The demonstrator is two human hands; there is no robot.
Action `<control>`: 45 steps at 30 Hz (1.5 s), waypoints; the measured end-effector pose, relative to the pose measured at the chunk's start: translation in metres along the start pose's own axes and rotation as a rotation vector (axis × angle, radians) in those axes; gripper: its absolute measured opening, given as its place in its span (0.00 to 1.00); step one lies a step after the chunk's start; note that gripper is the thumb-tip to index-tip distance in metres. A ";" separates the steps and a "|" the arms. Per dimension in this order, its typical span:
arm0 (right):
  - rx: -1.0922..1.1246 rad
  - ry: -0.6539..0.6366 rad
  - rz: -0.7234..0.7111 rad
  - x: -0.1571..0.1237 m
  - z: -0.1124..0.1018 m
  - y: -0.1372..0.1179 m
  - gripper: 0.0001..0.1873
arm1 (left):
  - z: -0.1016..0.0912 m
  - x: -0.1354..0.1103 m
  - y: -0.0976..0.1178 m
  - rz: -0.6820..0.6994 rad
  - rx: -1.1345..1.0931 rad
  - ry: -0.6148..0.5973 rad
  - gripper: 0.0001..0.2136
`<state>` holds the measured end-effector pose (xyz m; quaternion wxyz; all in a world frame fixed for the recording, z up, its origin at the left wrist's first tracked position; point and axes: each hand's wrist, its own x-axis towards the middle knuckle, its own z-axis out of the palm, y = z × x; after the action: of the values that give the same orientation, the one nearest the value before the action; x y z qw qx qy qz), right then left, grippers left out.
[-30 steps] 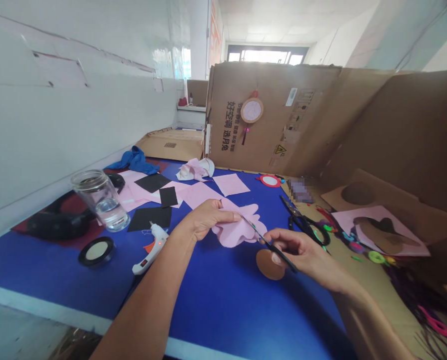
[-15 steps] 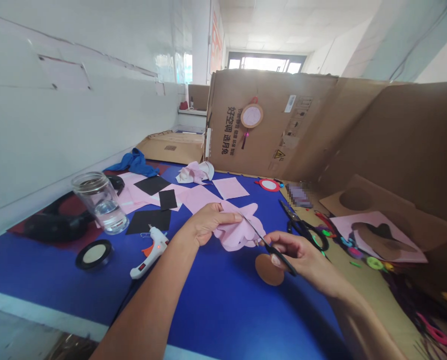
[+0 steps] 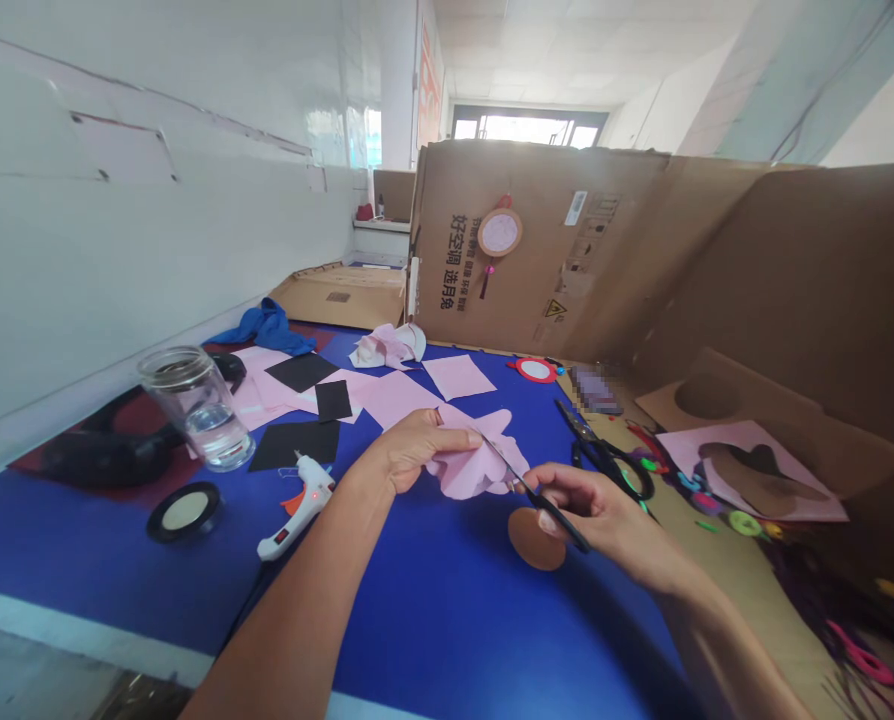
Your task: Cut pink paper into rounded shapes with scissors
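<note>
My left hand [image 3: 417,445] pinches a pink piece of soft sheet [image 3: 466,472] with wavy, petal-like edges between thumb and fingers, holding it above the blue table. In my right hand [image 3: 578,500] is a slim black pointed tool that looks like tweezers [image 3: 563,522]. Its thin tip lies across the pink piece, close to my left thumb. Below my right fingers a round brown cardboard disc [image 3: 533,545] rests on the table, partly covered by the hand.
To the left are a white glue gun [image 3: 297,510], a roll of tape [image 3: 184,512] and a glass jar [image 3: 199,410] holding water. Black scissors [image 3: 604,450] lie on the right. Pink sheets [image 3: 458,376] and black squares [image 3: 334,401] spread behind. Cardboard walls [image 3: 552,250] stand at the back.
The pink piece has shifted very slightly in my grip, and its far lobe looks a little lower. Both hands stay nearly in place; the view has moved slightly.
</note>
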<state>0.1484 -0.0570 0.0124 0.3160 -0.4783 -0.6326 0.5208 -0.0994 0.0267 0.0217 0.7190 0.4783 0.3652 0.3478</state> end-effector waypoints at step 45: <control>0.081 -0.083 -0.023 -0.008 -0.016 0.010 0.29 | 0.005 0.007 -0.011 -0.011 -0.187 -0.077 0.19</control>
<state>0.1685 -0.0582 0.0077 0.3146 -0.4358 -0.6291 0.5616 -0.0899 0.0267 0.0118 0.7759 0.4200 0.3058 0.3579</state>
